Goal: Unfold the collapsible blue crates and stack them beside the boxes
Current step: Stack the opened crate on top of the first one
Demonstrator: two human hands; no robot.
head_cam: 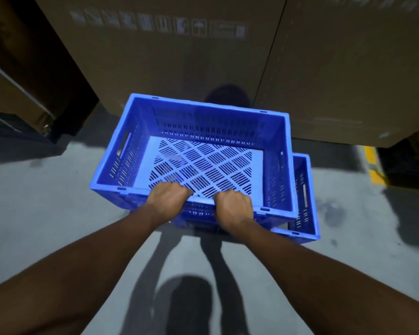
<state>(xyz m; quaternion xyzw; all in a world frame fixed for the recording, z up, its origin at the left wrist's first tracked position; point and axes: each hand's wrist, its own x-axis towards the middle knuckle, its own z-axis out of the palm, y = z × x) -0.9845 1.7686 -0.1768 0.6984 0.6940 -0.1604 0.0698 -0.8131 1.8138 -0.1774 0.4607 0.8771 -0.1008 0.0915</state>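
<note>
An unfolded blue crate (279,151) with slotted walls and a diamond-patterned floor sits skewed on top of a second blue crate (306,197), whose right side sticks out beneath it. My left hand (166,198) and my right hand (234,206) both grip the near long rim of the top crate, fingers curled over its edge. The lower crate's inside is mostly hidden by the upper one.
Tall brown cardboard boxes (155,64) stand right behind the crates, another (348,68) to the right. A dark rack or pallet edge (22,93) is at the left. Grey concrete floor (46,213) surrounds the crates, with a yellow floor marking (373,163) at the right.
</note>
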